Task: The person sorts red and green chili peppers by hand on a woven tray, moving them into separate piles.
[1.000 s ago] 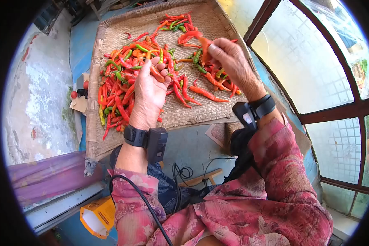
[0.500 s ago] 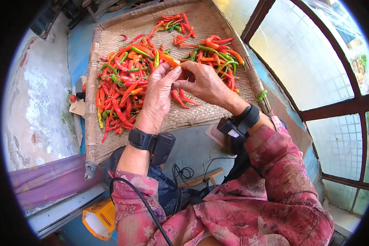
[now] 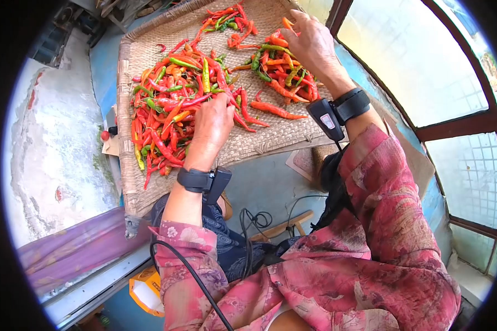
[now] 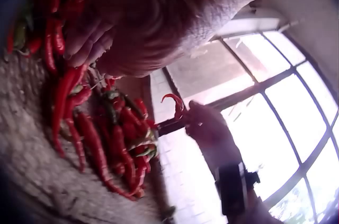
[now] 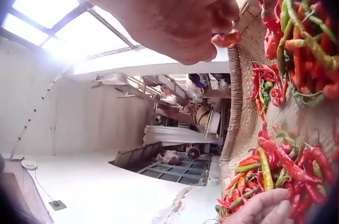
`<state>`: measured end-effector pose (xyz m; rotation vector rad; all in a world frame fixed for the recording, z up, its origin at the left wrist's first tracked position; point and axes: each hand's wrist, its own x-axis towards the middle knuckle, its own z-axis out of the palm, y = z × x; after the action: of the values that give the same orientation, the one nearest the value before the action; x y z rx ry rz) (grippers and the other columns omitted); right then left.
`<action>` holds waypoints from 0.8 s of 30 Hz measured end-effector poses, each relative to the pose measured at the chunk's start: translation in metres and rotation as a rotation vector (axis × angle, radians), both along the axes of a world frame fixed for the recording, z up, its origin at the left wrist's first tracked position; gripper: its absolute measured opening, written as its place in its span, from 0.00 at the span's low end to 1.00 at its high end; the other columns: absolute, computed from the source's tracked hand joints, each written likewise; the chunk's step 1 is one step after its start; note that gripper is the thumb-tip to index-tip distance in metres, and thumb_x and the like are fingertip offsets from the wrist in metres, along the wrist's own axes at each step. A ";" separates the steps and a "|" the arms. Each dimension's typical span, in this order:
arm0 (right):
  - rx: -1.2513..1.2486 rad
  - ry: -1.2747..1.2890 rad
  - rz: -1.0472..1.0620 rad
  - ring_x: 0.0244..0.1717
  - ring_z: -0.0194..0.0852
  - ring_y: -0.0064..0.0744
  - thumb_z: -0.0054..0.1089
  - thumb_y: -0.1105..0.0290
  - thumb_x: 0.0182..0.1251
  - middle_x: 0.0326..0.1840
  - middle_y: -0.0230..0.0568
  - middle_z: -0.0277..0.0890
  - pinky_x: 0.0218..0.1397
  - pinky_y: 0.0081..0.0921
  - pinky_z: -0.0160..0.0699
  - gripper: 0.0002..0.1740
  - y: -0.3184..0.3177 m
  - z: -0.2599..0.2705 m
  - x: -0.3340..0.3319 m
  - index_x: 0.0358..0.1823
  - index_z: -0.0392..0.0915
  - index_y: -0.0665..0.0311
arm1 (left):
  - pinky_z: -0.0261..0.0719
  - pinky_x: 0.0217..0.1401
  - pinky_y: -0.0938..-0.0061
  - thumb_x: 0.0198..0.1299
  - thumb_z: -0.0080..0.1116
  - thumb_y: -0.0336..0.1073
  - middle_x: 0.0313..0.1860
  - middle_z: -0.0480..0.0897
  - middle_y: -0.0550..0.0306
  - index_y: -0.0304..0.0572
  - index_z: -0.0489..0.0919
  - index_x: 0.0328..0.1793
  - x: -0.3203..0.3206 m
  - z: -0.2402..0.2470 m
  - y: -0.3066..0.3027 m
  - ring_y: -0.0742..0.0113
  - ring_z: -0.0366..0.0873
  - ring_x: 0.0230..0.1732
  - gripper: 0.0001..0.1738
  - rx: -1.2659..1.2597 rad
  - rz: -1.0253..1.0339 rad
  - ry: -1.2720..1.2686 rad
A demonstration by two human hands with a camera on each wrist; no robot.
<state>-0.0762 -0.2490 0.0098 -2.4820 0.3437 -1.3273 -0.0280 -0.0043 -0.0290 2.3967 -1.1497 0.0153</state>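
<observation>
My left hand (image 3: 211, 126) is at the right edge of the large chili pepper pile (image 3: 168, 118). Its curled fingertips are right at some red chili peppers (image 4: 64, 89) in the left wrist view; I cannot tell whether they pinch one. Over the smaller pile (image 3: 292, 74) on the right, my right hand (image 3: 315, 47) pinches a curved orange-red chili pepper (image 4: 174, 106) between thumb and fingers. Part of that chili pepper (image 5: 226, 39) shows below the fingers in the right wrist view. Both piles mix red, orange and green.
The peppers lie on a shallow woven tray (image 3: 248, 144) with a raised rim. A third small cluster of chili peppers (image 3: 226, 21) is at its far end. Framed windows (image 3: 408, 71) stand to the right, and a pale wall (image 3: 55, 143) to the left. A black cable (image 3: 196, 281) crosses the left sleeve.
The hands met over the tray half a second ago around an orange pepper. Since then they have parted: the right moved up and right with a pepper, the left down to the large pile.
</observation>
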 end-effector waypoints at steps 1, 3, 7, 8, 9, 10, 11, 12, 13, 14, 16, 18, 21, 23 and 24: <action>-0.023 -0.074 0.006 0.27 0.78 0.54 0.55 0.65 0.56 0.25 0.53 0.77 0.32 0.43 0.79 0.10 0.005 -0.004 0.003 0.29 0.78 0.66 | 0.77 0.40 0.53 0.56 0.58 0.33 0.27 0.80 0.37 0.36 0.74 0.40 -0.001 -0.006 -0.002 0.39 0.79 0.35 0.10 0.005 -0.002 -0.001; 0.106 0.398 0.216 0.24 0.77 0.55 0.54 0.66 0.56 0.24 0.49 0.76 0.27 0.40 0.79 0.09 0.025 -0.017 0.004 0.27 0.79 0.64 | 0.77 0.39 0.52 0.55 0.59 0.36 0.28 0.80 0.37 0.36 0.73 0.41 -0.003 -0.017 -0.006 0.40 0.80 0.35 0.13 0.111 0.034 0.090; -0.132 1.061 0.383 0.31 0.82 0.46 0.57 0.65 0.53 0.29 0.52 0.80 0.33 0.40 0.80 0.11 0.072 -0.040 -0.017 0.25 0.79 0.67 | 0.75 0.39 0.48 0.54 0.62 0.42 0.29 0.80 0.35 0.40 0.67 0.53 -0.008 -0.016 -0.022 0.37 0.79 0.35 0.25 0.232 0.177 0.113; -0.163 1.018 0.376 0.32 0.82 0.46 0.56 0.66 0.54 0.28 0.51 0.80 0.33 0.40 0.80 0.10 0.076 -0.049 -0.022 0.26 0.79 0.67 | 0.75 0.38 0.46 0.52 0.63 0.44 0.30 0.80 0.35 0.42 0.62 0.57 -0.007 -0.020 -0.023 0.37 0.79 0.36 0.30 0.202 0.181 0.105; -0.196 0.975 0.370 0.32 0.82 0.46 0.56 0.67 0.54 0.28 0.51 0.80 0.33 0.39 0.80 0.10 0.079 -0.052 -0.025 0.26 0.79 0.67 | 0.75 0.38 0.46 0.52 0.63 0.44 0.30 0.80 0.35 0.42 0.62 0.57 -0.008 -0.022 -0.024 0.37 0.79 0.36 0.30 0.201 0.181 0.104; -0.201 0.975 0.371 0.32 0.82 0.46 0.56 0.67 0.54 0.28 0.51 0.80 0.33 0.39 0.80 0.10 0.079 -0.054 -0.025 0.26 0.79 0.67 | 0.76 0.38 0.47 0.52 0.63 0.45 0.31 0.80 0.35 0.43 0.62 0.58 -0.010 -0.024 -0.024 0.37 0.79 0.36 0.31 0.229 0.163 0.015; -0.218 0.999 0.370 0.33 0.82 0.46 0.56 0.68 0.54 0.29 0.50 0.80 0.34 0.39 0.80 0.09 0.079 -0.055 -0.023 0.28 0.79 0.67 | 0.76 0.38 0.48 0.52 0.62 0.46 0.31 0.80 0.35 0.45 0.61 0.58 -0.011 -0.025 -0.023 0.38 0.79 0.37 0.31 0.258 0.149 -0.074; -0.236 1.025 0.370 0.34 0.82 0.46 0.55 0.68 0.54 0.29 0.50 0.80 0.34 0.39 0.80 0.09 0.079 -0.052 -0.022 0.29 0.79 0.67 | 0.76 0.38 0.48 0.51 0.61 0.42 0.33 0.80 0.36 0.48 0.63 0.58 -0.011 -0.026 -0.023 0.39 0.79 0.39 0.29 0.261 0.116 -0.070; -0.241 1.029 0.375 0.34 0.82 0.46 0.55 0.68 0.54 0.29 0.50 0.80 0.34 0.39 0.80 0.09 0.079 -0.050 -0.022 0.29 0.79 0.67 | 0.76 0.38 0.48 0.51 0.61 0.42 0.33 0.80 0.36 0.48 0.63 0.58 -0.008 -0.028 -0.022 0.39 0.79 0.39 0.29 0.259 0.123 -0.065; -0.233 1.059 0.366 0.34 0.82 0.46 0.55 0.68 0.54 0.29 0.50 0.80 0.34 0.39 0.80 0.09 0.078 -0.047 -0.022 0.29 0.79 0.66 | 0.75 0.39 0.48 0.50 0.59 0.38 0.34 0.80 0.37 0.50 0.64 0.57 -0.003 -0.030 -0.023 0.39 0.79 0.39 0.27 0.302 0.106 -0.007; -0.183 1.075 0.354 0.34 0.81 0.48 0.54 0.68 0.55 0.27 0.51 0.79 0.35 0.42 0.79 0.08 0.075 -0.029 -0.024 0.27 0.80 0.64 | 0.73 0.40 0.47 0.46 0.56 0.30 0.33 0.81 0.41 0.51 0.67 0.55 0.000 -0.029 -0.022 0.39 0.79 0.39 0.26 0.336 0.093 0.073; -0.114 0.936 0.274 0.30 0.80 0.50 0.52 0.64 0.59 0.23 0.50 0.77 0.33 0.43 0.78 0.12 0.067 -0.016 -0.024 0.25 0.78 0.63 | 0.73 0.41 0.47 0.47 0.56 0.31 0.33 0.81 0.41 0.51 0.67 0.54 0.001 -0.027 -0.020 0.39 0.79 0.39 0.25 0.342 0.099 0.100; 0.089 0.528 0.289 0.25 0.77 0.47 0.56 0.62 0.59 0.20 0.50 0.75 0.31 0.37 0.76 0.14 0.037 -0.002 -0.019 0.25 0.76 0.67 | 0.73 0.40 0.50 0.46 0.56 0.31 0.30 0.80 0.43 0.49 0.69 0.50 -0.005 -0.020 -0.019 0.40 0.79 0.37 0.21 0.282 0.091 0.154; 0.222 0.375 0.243 0.27 0.78 0.53 0.54 0.61 0.60 0.21 0.51 0.77 0.35 0.42 0.77 0.13 0.014 0.006 -0.015 0.31 0.78 0.64 | 0.73 0.40 0.52 0.46 0.56 0.31 0.30 0.80 0.43 0.48 0.71 0.49 -0.011 -0.002 -0.019 0.43 0.79 0.37 0.20 0.171 0.108 0.370; 0.244 0.287 0.184 0.28 0.79 0.53 0.54 0.63 0.59 0.23 0.52 0.77 0.36 0.42 0.77 0.12 0.005 0.006 -0.014 0.32 0.78 0.65 | 0.73 0.36 0.59 0.45 0.57 0.32 0.28 0.78 0.46 0.46 0.71 0.49 -0.010 -0.008 -0.018 0.51 0.79 0.34 0.21 0.090 0.116 0.340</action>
<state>-0.0906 -0.2436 0.0156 -2.4262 0.3107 -0.8063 -0.0382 -0.0223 -0.0371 2.4197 -0.8688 -0.3976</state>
